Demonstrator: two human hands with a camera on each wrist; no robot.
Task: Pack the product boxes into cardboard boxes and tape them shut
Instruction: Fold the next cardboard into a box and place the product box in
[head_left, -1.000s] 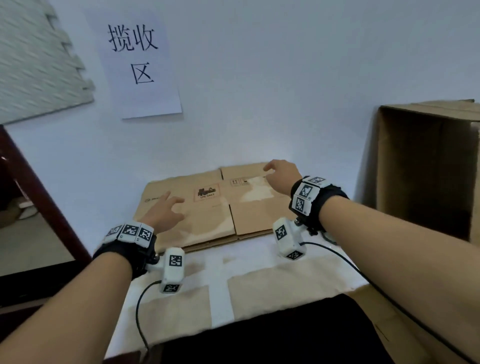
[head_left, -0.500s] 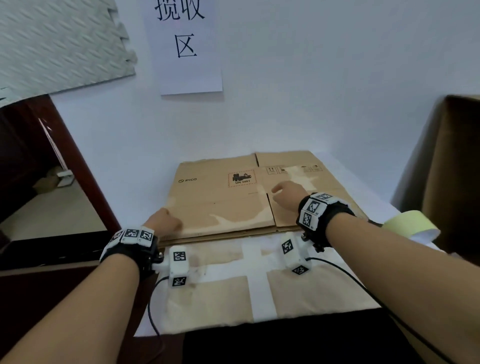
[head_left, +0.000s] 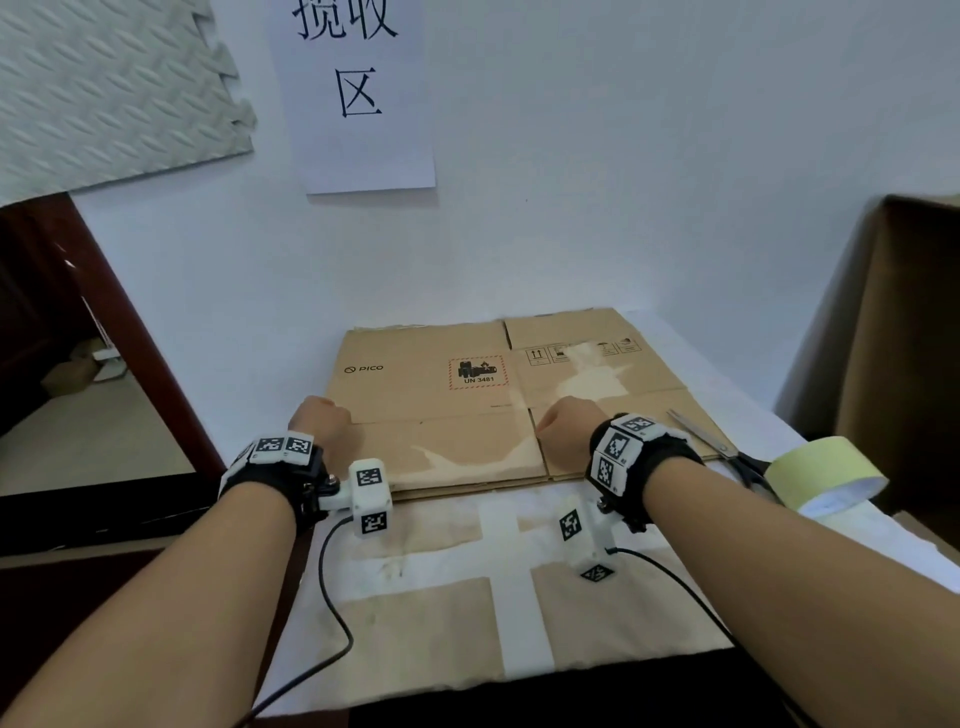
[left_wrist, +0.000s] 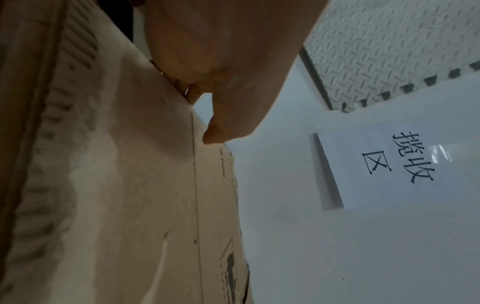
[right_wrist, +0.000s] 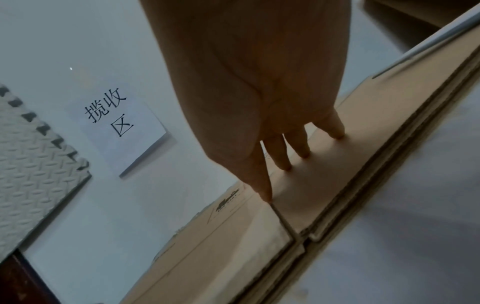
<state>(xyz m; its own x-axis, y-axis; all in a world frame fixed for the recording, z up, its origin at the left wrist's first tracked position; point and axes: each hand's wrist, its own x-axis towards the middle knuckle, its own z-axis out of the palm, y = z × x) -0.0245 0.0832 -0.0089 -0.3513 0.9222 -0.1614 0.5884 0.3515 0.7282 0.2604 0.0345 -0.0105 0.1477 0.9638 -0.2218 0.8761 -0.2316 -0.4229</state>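
Note:
A flattened brown cardboard box (head_left: 431, 395) with PICO print lies on the table against the wall. My left hand (head_left: 319, 418) is at its left edge. In the left wrist view the thumb (left_wrist: 215, 135) lies on top of the cardboard (left_wrist: 130, 185) and the fingers curl under the edge. My right hand (head_left: 566, 421) stands on the near flaps by the middle slit. Its fingertips (right_wrist: 285, 162) press down on the cardboard (right_wrist: 337, 164). No product boxes are in view.
A roll of pale yellow tape (head_left: 826, 478) and scissors (head_left: 711, 441) lie at the flattened box's right. A tall upright cardboard box (head_left: 904, 338) stands at the far right. The table (head_left: 509, 545) has a white cover with brown patches. A dark wooden frame (head_left: 130, 332) borders the left.
Both hands have drawn back from the far part of the cardboard to its near half. The left hand went to the left edge and curled on it. The view tilted down, showing tape and scissors.

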